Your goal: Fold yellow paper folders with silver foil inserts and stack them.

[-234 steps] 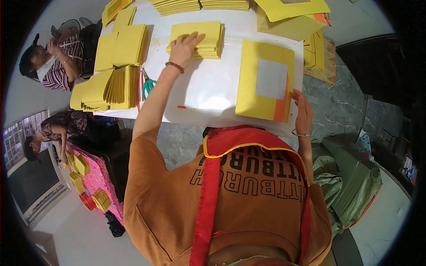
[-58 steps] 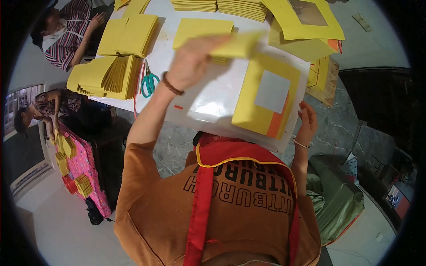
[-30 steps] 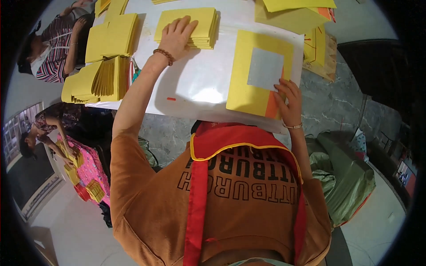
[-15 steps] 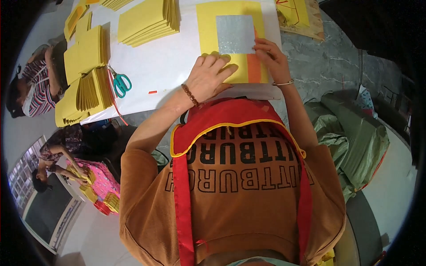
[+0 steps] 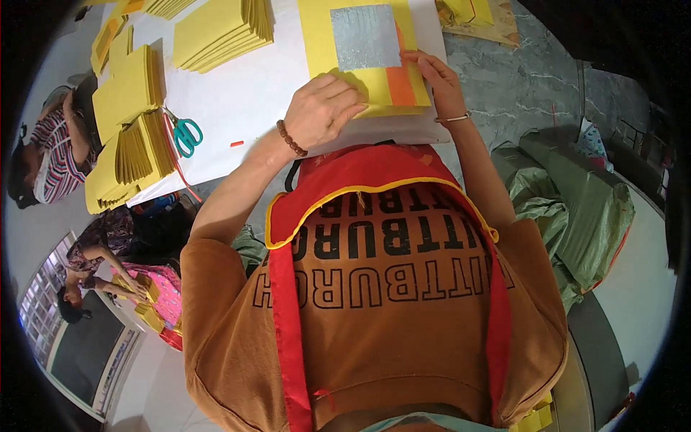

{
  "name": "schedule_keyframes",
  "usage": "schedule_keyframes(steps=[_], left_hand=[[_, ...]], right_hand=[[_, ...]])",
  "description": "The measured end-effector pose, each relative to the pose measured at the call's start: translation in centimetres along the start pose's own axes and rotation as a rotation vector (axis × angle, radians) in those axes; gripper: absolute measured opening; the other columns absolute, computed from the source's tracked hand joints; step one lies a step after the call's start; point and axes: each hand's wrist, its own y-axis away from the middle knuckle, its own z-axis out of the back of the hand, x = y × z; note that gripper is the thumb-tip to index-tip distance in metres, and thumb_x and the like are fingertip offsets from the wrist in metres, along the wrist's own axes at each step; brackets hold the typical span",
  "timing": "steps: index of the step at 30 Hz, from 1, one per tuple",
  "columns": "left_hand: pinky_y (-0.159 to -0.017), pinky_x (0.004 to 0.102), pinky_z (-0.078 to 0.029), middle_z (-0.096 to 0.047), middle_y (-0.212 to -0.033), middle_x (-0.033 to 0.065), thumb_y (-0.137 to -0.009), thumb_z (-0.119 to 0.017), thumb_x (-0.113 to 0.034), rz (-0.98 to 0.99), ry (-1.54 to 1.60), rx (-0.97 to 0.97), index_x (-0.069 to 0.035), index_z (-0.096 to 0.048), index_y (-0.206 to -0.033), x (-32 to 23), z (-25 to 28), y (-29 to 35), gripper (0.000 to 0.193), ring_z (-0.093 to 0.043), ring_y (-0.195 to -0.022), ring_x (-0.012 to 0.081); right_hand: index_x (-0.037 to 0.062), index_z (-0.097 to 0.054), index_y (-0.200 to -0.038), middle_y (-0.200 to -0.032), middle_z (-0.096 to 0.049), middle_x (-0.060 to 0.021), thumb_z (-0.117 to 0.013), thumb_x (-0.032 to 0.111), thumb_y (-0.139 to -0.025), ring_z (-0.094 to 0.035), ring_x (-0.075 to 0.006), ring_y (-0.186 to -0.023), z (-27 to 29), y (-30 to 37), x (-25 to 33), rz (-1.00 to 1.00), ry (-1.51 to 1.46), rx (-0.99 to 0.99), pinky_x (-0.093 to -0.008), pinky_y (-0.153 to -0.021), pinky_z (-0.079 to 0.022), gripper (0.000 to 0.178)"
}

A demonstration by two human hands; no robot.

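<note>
Now we're handling yellow sheet [image 5: 371, 79] on desk [image 5: 237, 93], maybe straightening near edge. Left hand [image 5: 322, 111] resting curled at near left corner, right hand [image 5: 443, 83] resting half-bent at right edge; pinching, we can't tell. Next move probably needing steady hold.

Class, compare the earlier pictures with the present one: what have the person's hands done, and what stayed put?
The left hand has left the stack of folded yellow pieces, moving right and toward the body, to the near left corner of the yellow sheet. The right hand, beside that sheet at first, is now at its orange strip. The green-handled scissors and small red piece lie as before.
</note>
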Motion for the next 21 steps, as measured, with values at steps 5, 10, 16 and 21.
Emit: schedule_keyframes(steps=[5,10,16,21], left_hand=[[-0.059,0.0318,-0.044,-0.057,-0.071,0.0096,-0.079,-0.062,-0.014,0.14,0.11,0.004,-0.003,-0.062,-0.082,0.0,0.3,-0.8,0.012,-0.055,-0.066,0.0244],[-0.058,0.031,-0.044,-0.057,-0.071,0.0101,-0.079,-0.061,-0.012,0.322,0.261,0.054,0.0,-0.062,-0.082,-0.1,0.7,-1.2,0.012,-0.054,-0.062,0.0225],[-0.061,0.0241,-0.043,-0.06,-0.075,0.0044,-0.084,-0.06,-0.016,0.557,0.539,0.204,0.001,-0.063,-0.089,1.4,1.1,-1.4,0.018,-0.053,-0.067,0.0102],[-0.065,0.0222,-0.043,-0.061,-0.078,0.0017,-0.087,-0.058,-0.017,0.642,0.596,0.203,0.0,-0.063,-0.093,1.2,1.1,-1.6,0.019,-0.052,-0.071,0.0073]], right_hand=[[0.0031,-0.063,-0.104,-0.106,-0.061,-0.0024,-0.048,0.024,-0.092,-0.052,-0.0105,-0.1,0.3,-0.2,-0.4,0.004,-0.044,0.007,-0.0241,-0.091,-0.037,0.028],[0.0015,-0.062,-0.105,-0.11,-0.061,-0.0069,-0.046,0.021,-0.092,-0.053,-0.0143,-0.104,0.3,-0.2,-0.4,0.014,0.011,-0.006,-0.0261,-0.092,-0.038,0.028],[0.0026,-0.063,-0.103,-0.104,-0.062,-0.0035,-0.049,0.022,-0.091,-0.053,-0.0119,-0.1,0.4,-0.5,-0.3,0.018,-0.013,-0.001,-0.0252,-0.09,-0.038,0.027],[0.0029,-0.064,-0.102,-0.103,-0.063,-0.0034,-0.049,0.023,-0.091,-0.054,-0.0118,-0.099,0.6,-0.8,-0.4,0.008,-0.028,0.009,-0.0252,-0.089,-0.039,0.027]])
